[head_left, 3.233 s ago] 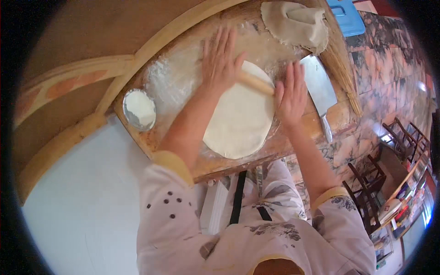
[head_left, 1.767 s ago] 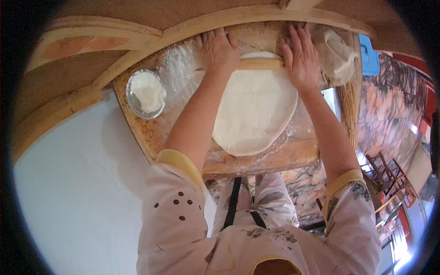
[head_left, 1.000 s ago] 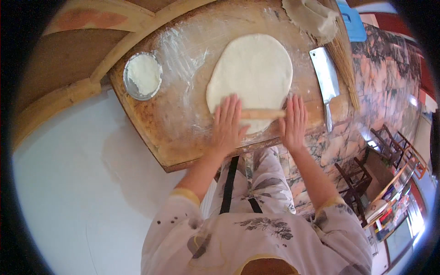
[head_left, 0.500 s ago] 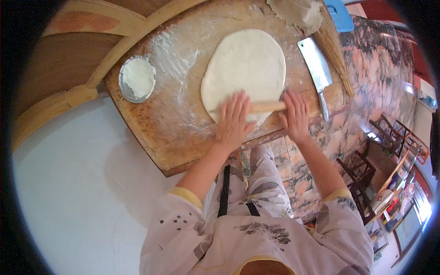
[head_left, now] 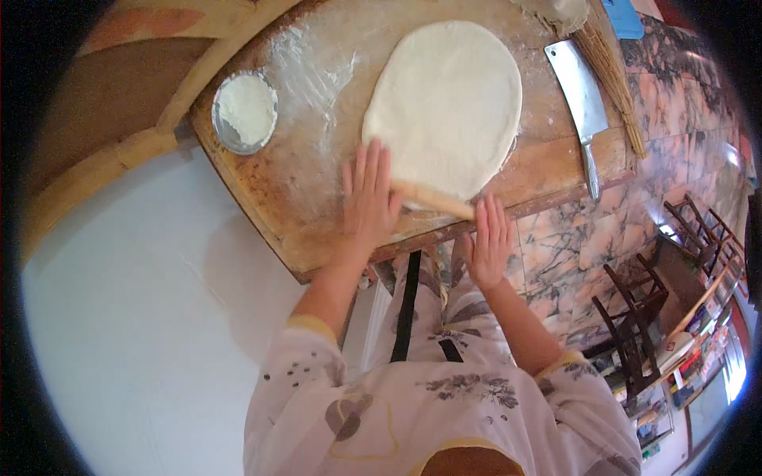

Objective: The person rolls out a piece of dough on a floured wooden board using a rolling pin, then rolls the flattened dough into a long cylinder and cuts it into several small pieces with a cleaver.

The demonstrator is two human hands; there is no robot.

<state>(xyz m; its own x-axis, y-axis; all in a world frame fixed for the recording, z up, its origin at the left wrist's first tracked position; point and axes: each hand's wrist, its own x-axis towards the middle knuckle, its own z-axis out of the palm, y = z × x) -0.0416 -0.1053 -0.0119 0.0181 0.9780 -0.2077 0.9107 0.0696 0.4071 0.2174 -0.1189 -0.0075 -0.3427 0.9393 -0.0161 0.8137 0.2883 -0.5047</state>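
A wooden rolling pin (head_left: 435, 200) lies slantwise across the near edge of a large, flat oval of dough (head_left: 444, 107). My left hand (head_left: 367, 194) presses on the pin's left end, palm down, its fingers stretched forward beside the dough's edge. At the pin's right end is my right hand (head_left: 490, 242), fingers extended and lying flat over it, close to the board's front edge. Neither hand wraps round the pin. Under the dough is a worn wooden board (head_left: 270, 194), dusted with flour (head_left: 313, 75) left of the dough.
A bowl of flour (head_left: 246, 111) stands at the board's left. To the right lie a cleaver (head_left: 579, 99) and a straw brush (head_left: 607, 71), with a cloth (head_left: 556, 12) behind. Dark wooden stools (head_left: 635, 309) stand on the marbled tile floor at the right.
Both hands have come nearer to me with the rolling pin, onto the dough's near edge. The pin now slants, its right end nearer. The whole view has shifted slightly.
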